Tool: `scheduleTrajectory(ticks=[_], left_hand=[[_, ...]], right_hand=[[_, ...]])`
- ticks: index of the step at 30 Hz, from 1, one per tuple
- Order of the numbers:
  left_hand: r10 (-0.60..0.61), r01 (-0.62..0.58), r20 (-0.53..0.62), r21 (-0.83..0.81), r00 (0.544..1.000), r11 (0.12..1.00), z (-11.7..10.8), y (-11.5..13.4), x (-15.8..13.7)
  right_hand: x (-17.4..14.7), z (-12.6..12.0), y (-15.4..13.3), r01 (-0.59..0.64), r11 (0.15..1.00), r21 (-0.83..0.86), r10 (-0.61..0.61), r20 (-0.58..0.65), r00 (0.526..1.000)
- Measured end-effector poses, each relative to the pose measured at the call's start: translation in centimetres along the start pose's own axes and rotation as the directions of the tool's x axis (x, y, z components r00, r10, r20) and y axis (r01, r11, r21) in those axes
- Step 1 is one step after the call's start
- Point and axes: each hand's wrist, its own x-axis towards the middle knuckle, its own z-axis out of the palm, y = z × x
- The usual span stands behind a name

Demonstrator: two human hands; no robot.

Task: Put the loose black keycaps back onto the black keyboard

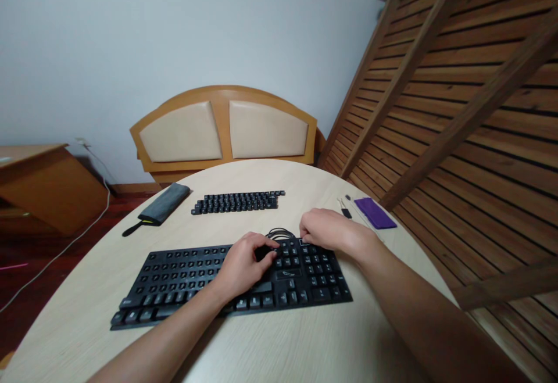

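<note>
A black keyboard [292, 278] lies on the table in front of me. Across its left and upper part many keycaps are off and the bare switch stems show, while the bottom rows and number pad carry keys. My left hand [246, 264] rests on its middle, thumb and index finger curved towards each other around a dark spot; whether a key is between them is hidden. At the top right edge my right hand [325, 229] is closed, fingertips down by the indicator panel; what they pinch, if anything, cannot be seen. Loose black keycaps [238, 201] stand in rows behind the keyboard.
A grey pouch [165, 204] with a strap lies at the table's left. On the right are a purple cloth [375, 213], a small black-ended tool [345, 211] and a thin stick [355, 207]. A coiled cable [281, 232] sits behind the keyboard on the round table [349, 342].
</note>
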Motion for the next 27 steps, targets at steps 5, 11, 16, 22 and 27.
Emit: scheduleTrajectory(ticks=[5,11,16,22,27], left_hand=[[-0.010,0.010,0.023,-0.024,1.000,1.000,-0.07,-0.28,0.08],[-0.012,0.014,0.060,-0.037,0.998,0.999,-0.32,-0.57,0.17],[0.081,-0.080,0.046,-0.022,0.996,0.997,-0.41,-0.26,-0.02],[0.133,-0.134,0.034,0.012,0.990,0.991,-0.30,-0.03,-0.15],[0.152,-0.154,0.034,0.042,0.988,0.987,-0.29,0.02,-0.22]], right_hand=[[-0.07,-0.09,0.00,-0.001,1.000,0.019,0.001,0.005,1.000],[-0.15,-0.23,-0.06,-0.007,1.000,0.023,0.007,0.014,1.000],[-0.33,-0.39,-0.18,0.001,1.000,0.012,-0.002,0.021,1.000],[-0.10,-0.10,-0.01,0.004,1.000,-0.011,-0.004,0.007,1.000],[0.06,-0.02,0.09,0.012,1.000,-0.004,-0.012,0.009,1.000]])
